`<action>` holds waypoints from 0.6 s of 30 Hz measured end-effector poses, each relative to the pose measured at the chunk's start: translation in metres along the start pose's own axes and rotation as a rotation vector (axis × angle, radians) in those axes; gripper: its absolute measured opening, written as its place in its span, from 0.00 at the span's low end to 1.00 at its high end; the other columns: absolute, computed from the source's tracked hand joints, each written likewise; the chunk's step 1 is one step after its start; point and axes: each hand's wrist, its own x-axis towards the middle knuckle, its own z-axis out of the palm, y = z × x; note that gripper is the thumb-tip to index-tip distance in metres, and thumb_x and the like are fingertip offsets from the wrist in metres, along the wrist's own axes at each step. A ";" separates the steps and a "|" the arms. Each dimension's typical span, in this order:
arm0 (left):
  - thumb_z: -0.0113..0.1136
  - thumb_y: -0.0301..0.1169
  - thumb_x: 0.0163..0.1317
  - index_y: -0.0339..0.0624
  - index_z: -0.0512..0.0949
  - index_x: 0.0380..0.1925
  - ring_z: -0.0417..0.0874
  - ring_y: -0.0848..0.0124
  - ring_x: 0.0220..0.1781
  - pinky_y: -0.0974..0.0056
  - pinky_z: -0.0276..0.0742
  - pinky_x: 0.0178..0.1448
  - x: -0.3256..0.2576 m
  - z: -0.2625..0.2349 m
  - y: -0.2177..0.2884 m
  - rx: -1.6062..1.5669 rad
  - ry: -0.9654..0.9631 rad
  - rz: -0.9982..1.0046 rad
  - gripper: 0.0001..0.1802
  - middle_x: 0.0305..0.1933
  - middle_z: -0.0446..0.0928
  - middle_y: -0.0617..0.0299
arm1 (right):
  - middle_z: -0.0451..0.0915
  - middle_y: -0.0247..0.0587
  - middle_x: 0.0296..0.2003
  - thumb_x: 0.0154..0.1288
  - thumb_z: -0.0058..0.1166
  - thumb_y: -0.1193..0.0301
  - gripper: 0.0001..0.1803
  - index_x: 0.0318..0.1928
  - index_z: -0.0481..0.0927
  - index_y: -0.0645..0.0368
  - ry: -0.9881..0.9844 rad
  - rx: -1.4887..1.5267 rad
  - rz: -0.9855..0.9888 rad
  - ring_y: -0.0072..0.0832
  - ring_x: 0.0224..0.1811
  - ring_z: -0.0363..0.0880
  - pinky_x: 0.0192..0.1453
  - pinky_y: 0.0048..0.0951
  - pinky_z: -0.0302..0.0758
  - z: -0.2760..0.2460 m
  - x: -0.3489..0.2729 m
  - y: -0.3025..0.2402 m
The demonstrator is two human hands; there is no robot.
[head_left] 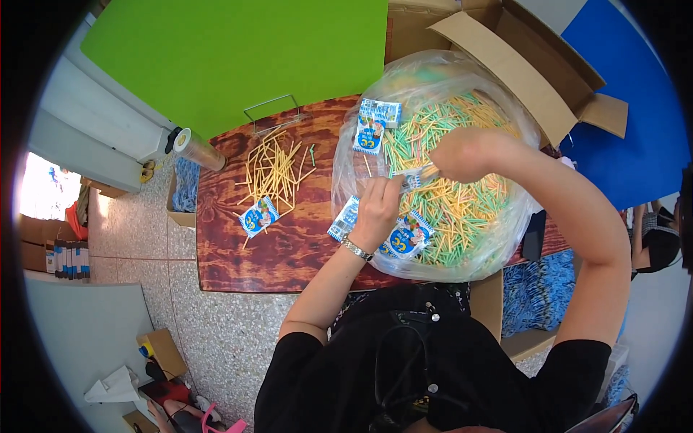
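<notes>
My left hand (378,208), with a metal watch on its wrist, pinches a small blue-and-white packet (411,180) above a big clear plastic bag (351,169). My right hand (462,154) is closed around some pale yellow sticks (431,172), whose ends meet the packet; whether they are inside it, I cannot tell. Heaps of thin green, yellow and pinkish sticks (462,216) fill the bag. Blue-and-white packets lie on it: one packet (369,136) beyond my left hand, another packet (408,236) just below that hand.
On the red-brown wood-patterned table (253,267), a loose pile of yellow sticks (278,173) lies at the left with a packet (258,216) beside it. A wire stand (273,108) and a clear cylinder (201,149) are farther back. An open cardboard box (520,68) stands behind the bag.
</notes>
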 end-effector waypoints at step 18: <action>0.71 0.25 0.52 0.39 0.79 0.46 0.83 0.70 0.29 0.70 0.79 0.32 0.006 0.019 -0.016 -0.567 -0.022 -0.410 0.19 0.32 0.80 0.57 | 0.76 0.50 0.48 0.53 0.68 0.63 0.41 0.67 0.63 0.55 0.616 0.461 -0.327 0.39 0.39 0.81 0.44 0.36 0.78 0.028 -0.019 0.034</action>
